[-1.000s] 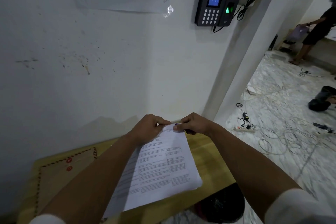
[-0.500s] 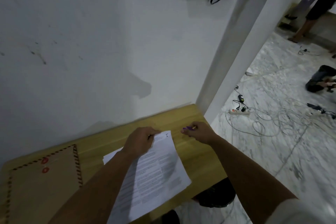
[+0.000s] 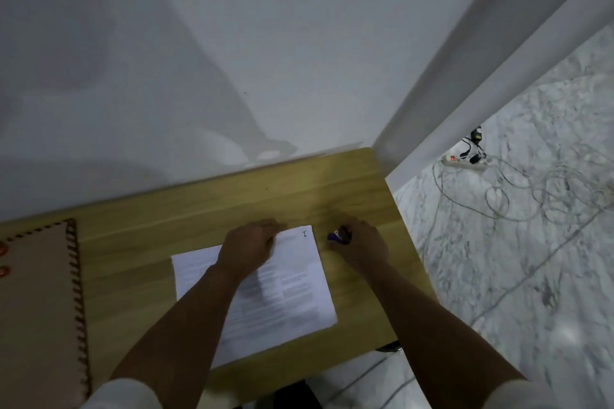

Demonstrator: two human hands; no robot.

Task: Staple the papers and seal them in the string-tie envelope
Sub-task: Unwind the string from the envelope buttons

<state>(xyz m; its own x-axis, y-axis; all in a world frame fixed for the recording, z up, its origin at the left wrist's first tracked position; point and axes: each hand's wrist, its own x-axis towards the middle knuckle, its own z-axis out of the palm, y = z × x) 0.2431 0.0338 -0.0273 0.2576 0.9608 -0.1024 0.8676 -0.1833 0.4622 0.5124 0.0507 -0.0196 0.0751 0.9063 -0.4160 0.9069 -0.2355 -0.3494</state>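
Papers (image 3: 299, 279) marked "I" under left hand (image 3: 247, 244); purple stapler (image 3: 337, 237) in right hand (image 3: 360, 244).

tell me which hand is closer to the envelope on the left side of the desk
Left. The left hand rests on the papers, apart from the envelope. The right hand holds the purple stapler beyond the papers, farther away.

one stack of papers (image 3: 292, 279), one envelope (image 3: 40, 302), one purple stapler (image 3: 337, 237), two hands, one power strip (image 3: 465, 163)

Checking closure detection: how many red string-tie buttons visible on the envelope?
2: both at the envelope's left frame edge, upper button above lower button. Both are partly cropped; more may lie outside view.
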